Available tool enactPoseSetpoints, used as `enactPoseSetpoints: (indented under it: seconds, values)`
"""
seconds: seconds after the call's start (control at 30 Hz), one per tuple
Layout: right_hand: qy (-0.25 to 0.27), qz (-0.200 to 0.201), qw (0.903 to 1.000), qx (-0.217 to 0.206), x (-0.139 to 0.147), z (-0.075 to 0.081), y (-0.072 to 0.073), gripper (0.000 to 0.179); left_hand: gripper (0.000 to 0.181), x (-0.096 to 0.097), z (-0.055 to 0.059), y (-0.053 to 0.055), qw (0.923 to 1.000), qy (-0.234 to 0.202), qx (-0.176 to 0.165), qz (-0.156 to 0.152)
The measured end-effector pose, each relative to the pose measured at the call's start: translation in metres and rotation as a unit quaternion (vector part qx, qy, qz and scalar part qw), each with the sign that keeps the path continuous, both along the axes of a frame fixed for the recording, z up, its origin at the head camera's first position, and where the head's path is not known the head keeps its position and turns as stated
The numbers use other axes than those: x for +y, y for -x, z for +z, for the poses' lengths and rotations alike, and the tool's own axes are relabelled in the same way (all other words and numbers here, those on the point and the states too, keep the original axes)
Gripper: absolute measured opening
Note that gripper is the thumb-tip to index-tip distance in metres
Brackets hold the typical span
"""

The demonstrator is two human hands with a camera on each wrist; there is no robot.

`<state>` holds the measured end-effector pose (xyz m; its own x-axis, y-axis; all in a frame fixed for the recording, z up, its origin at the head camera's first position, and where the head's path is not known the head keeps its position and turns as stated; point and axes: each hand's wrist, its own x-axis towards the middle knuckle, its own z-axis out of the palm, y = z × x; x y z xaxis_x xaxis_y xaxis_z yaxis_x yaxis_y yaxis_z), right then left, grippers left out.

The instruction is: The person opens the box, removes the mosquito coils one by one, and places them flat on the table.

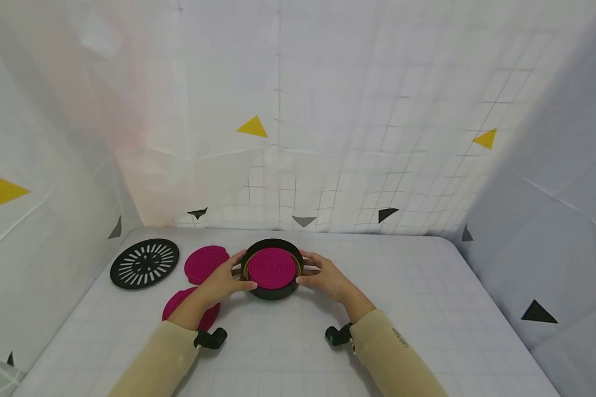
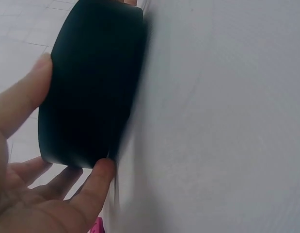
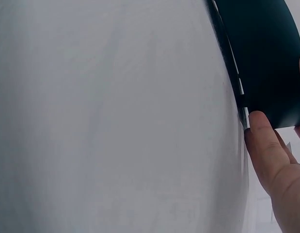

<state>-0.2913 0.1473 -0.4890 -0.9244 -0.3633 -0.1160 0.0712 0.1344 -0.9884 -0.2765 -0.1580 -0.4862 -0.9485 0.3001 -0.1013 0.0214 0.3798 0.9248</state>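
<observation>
Both hands hold a round, dark, shallow-walled container (image 1: 272, 295) low over the white table. Inside it shows a magenta disc (image 1: 271, 268) with raised concentric rings, edged by a thin yellowish ring. My left hand (image 1: 224, 282) grips the left side, its thumb at the front and fingers spread behind. On the opposite side, my right hand (image 1: 329, 278) grips with thumb and fingers in the same way. In the left wrist view, the container's smooth dark wall (image 2: 91, 82) lies between thumb and fingers. The right wrist view catches fingertips at its lower edge.
Left of the container lie two more magenta discs (image 1: 206, 263), the nearer one (image 1: 175, 306) partly hidden under my left forearm. A black slotted round plate (image 1: 146, 263) rests at the far left of the table (image 1: 427, 320). White sheet walls enclose the back and sides.
</observation>
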Motion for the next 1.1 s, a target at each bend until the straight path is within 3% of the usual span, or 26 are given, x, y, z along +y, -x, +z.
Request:
enactPoseSetpoints:
  seconds: [0.83,1.1]
  values:
    - [-0.016,-0.003,0.9999,0.0,-0.0006,0.0009,0.0034,0.082,0.106,-0.0008,-0.0026,0.0015,0.9997,0.024,0.009,0.002]
    - [-0.047,0.003,0.9988,0.008,-0.0007,0.0032,0.0037,0.081,0.107,-0.0006,-0.0012,-0.0009,0.9996,0.026,0.011,0.0]
